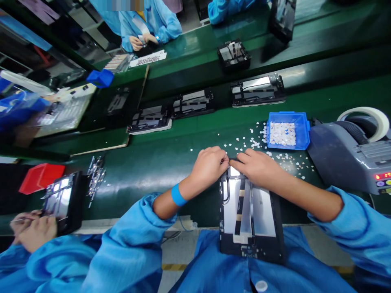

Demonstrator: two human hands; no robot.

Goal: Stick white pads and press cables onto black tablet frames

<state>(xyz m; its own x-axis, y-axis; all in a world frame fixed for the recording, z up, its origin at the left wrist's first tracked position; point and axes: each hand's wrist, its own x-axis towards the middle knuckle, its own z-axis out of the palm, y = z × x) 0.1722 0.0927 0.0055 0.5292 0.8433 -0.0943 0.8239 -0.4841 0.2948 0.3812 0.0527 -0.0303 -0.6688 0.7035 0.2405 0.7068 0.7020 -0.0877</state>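
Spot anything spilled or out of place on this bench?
Yes: small white paper bits lie scattered over the green bench beside the blue plastic tray, which holds more of them. Both the left hand and right hand rest on the top edge of the black framed panel.

Left hand [209, 165] and right hand [258, 167] meet fingertip to fingertip at far edge of open tablet chassis [249, 215]; blue tray [287, 131] just beyond, white bits scattered on tabletop [159, 158].
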